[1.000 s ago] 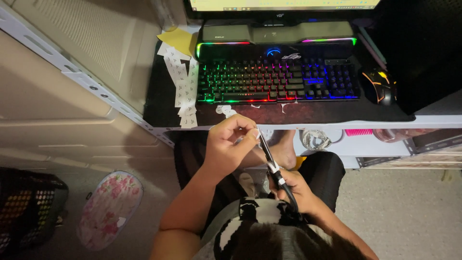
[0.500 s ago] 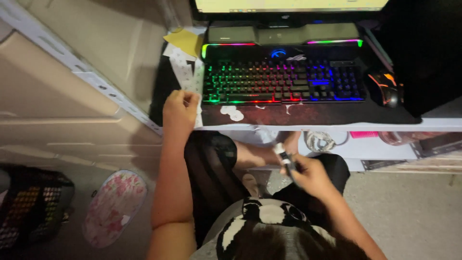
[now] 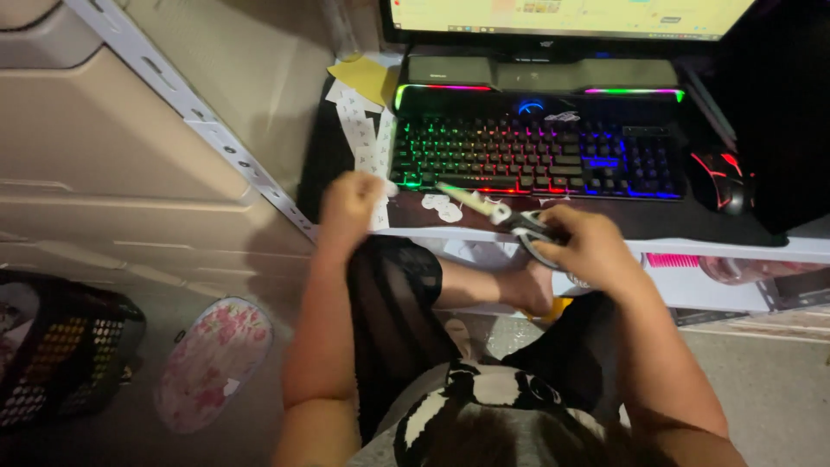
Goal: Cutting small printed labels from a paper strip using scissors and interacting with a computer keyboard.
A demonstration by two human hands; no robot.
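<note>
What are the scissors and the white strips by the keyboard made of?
Scissors: pale blades, probably metal, though blurred; dark handle loops look like plastic, held in the right hand. White strips: thin, flat and matte, likely paper or sticker sheet. The left hand pinches a small white piece.

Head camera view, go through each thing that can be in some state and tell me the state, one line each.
scissors: held in the right hand, blades pointing left over the desk edge; open or closed is blurred.
left hand: closed on a paper strip at the desk edge.
keyboard: backlight on, rainbow colours.
monitor: switched on.
mouse: lit red, untouched.
paper cutouts: lying loose on the desk.
</note>
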